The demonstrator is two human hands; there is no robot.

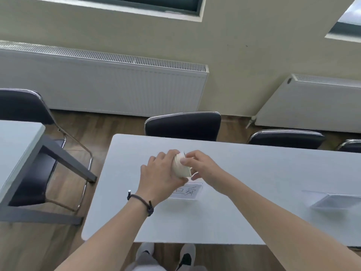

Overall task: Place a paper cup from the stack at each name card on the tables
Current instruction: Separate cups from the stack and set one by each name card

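Both arms reach out over the tabletop (234, 192) near its left end. The left hand (160, 173) is wrapped around the stack (180, 166) of cups, held on its side above the table. The right hand (199, 165) has its fingertips (183, 160) pinched on the stack's open end. Just below the hands a name card (188, 190) stands toward the near edge; another card (336, 200) sits toward the right. A chair (183, 126) is tucked at the far edge.

Cream wall (244, 55) fills the upper frame — white ribbed radiators (109, 87) below dark-framed windows (156, 4); brown wood-plank floor (109, 124), dark padded chairs (183, 126) mid-frame.
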